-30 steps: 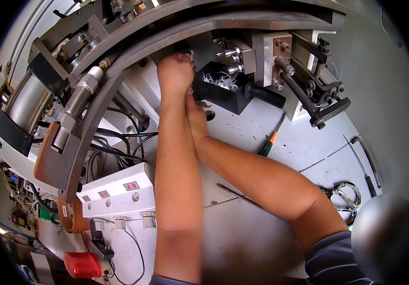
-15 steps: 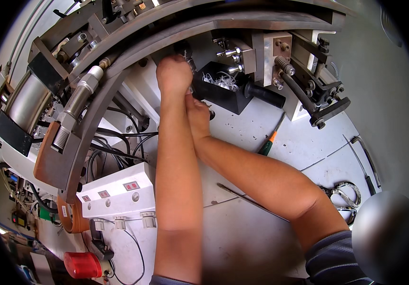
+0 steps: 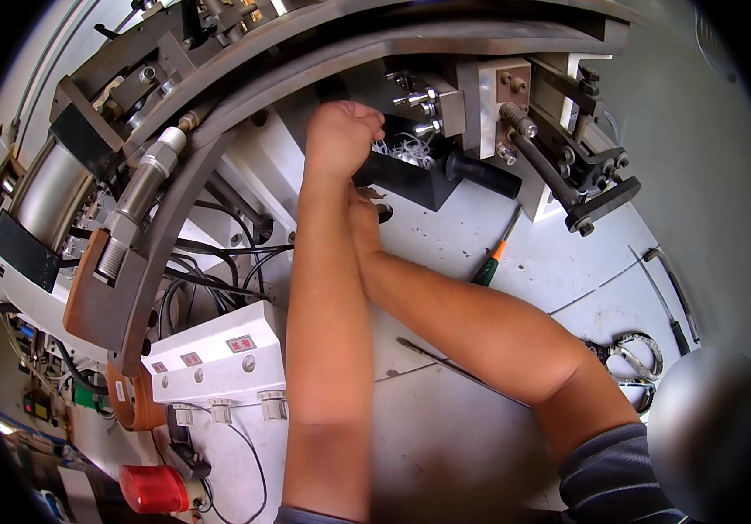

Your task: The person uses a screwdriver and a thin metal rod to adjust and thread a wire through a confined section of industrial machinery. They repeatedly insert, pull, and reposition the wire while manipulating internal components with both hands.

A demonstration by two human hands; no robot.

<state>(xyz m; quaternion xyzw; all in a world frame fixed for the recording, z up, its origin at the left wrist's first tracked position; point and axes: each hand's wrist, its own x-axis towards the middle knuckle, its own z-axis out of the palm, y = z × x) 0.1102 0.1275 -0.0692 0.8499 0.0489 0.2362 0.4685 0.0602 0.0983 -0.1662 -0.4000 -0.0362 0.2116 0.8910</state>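
Note:
My left hand is curled closed under the curved metal frame, at the left end of a black open box. Tangled white plastic scraps lie in that box, right beside my left fingers. What those fingers hold, if anything, is hidden. Below it, partly covered by my left wrist, my right hand is closed, with its fingertips out of sight. A small brownish ragged piece shows at the top of the right hand; I cannot make out its kind. My forearms cross close together.
The curved metal frame arches over my hands. A screwdriver lies on the white table to the right, with scissors farther right. At left stand a white control box, black cables and a red lamp.
My left hand has moved slightly right, away from my right hand and onto the black box's edge. My right hand has shifted slightly down and stays behind my left wrist.

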